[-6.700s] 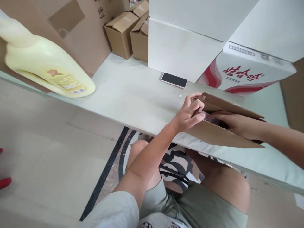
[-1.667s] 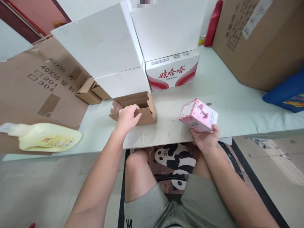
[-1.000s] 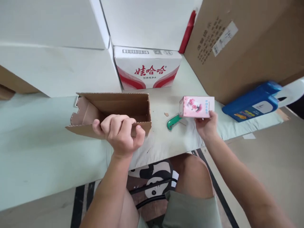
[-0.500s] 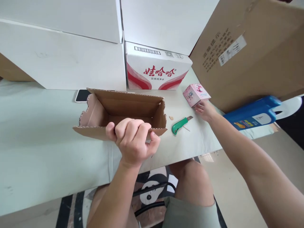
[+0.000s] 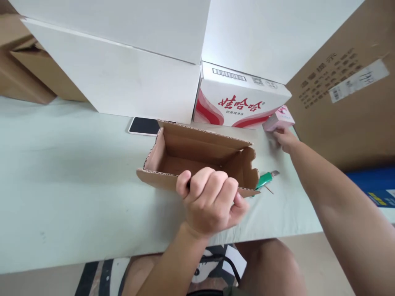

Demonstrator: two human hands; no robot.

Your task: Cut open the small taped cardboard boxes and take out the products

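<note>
My left hand (image 5: 212, 201) is closed over the near wall of an open brown cardboard box (image 5: 197, 152) that stands on the pale green table (image 5: 77, 172). The box looks empty inside. My right hand (image 5: 285, 139) is stretched out to the far right and touches a small pink carton (image 5: 279, 119) resting against the red-and-white drinks case (image 5: 240, 100). Its fingers are mostly hidden behind the carton. A green utility knife (image 5: 265, 179) lies on the table just right of the box.
Big white boxes (image 5: 123, 78) stand behind the cardboard box. A black phone (image 5: 144, 126) lies flat at their foot. A large brown carton (image 5: 345, 98) fills the right side, with a blue pack (image 5: 375, 187) below it. More brown boxes (image 5: 27, 74) sit far left.
My right hand has carried the pink carton farther back, up against the drinks case. My left hand keeps its grip on the box wall. The view has swung right.
</note>
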